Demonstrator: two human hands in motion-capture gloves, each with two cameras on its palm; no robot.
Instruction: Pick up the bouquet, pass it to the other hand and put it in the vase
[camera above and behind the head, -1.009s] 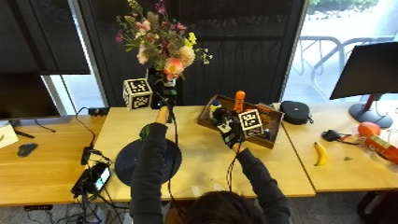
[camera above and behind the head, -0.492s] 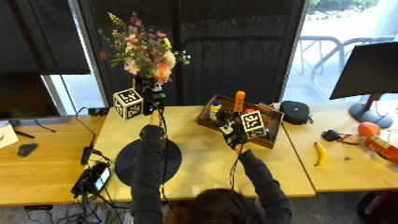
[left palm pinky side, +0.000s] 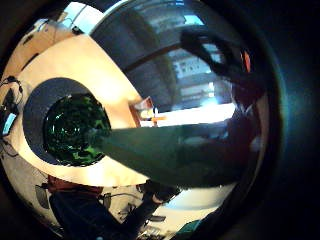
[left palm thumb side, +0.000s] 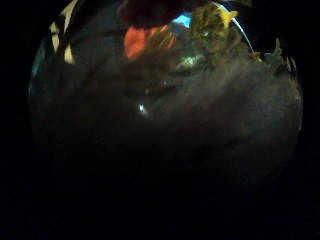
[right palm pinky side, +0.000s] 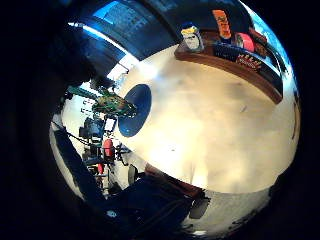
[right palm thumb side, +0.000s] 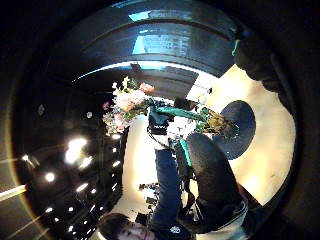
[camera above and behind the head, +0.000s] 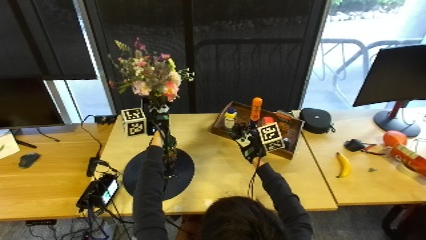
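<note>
Outside view: the left hand (camera above and behind the head: 158, 121) is raised above the tabletop (camera above and behind the head: 213, 165), its fingers curled round the stems of the bouquet (camera above and behind the head: 150, 75), which stands upright with the pink, white and yellow blooms well above the hand. The lower stems hang straight down from the hand toward the vase (camera above and behind the head: 170, 156), a dark green vessel standing at the middle of a round dark mat (camera above and behind the head: 143, 177); whether the stem ends are already inside the vase mouth cannot be told.

The right hand (camera above and behind the head: 251, 143) is held in the air to the right of the bouquet, well apart from it, holding nothing; its fingers look relaxed rather than clenched. Just beyond this hand lies a wooden tray (camera above and behind the head: 287, 131) carrying an orange bottle (camera above and behind the head: 255, 108) and a white bottle with a blue cap (camera above and behind the head: 230, 118).

Left little finger side palm view: a green stem (left palm pinky side: 165, 152) runs out from the palm toward the green vase (left palm pinky side: 75, 127), which sits on the mat (left palm pinky side: 37, 107).

Right thumb side palm view: the bouquet (right palm thumb side: 127, 105) appears with the other gloved hand (right palm thumb side: 159, 122) closed on its stems, the mat (right palm thumb side: 240, 127) beyond.

Farther to the right of the right hand, a banana (camera above and behind the head: 343, 165) lies on the tabletop.
</note>
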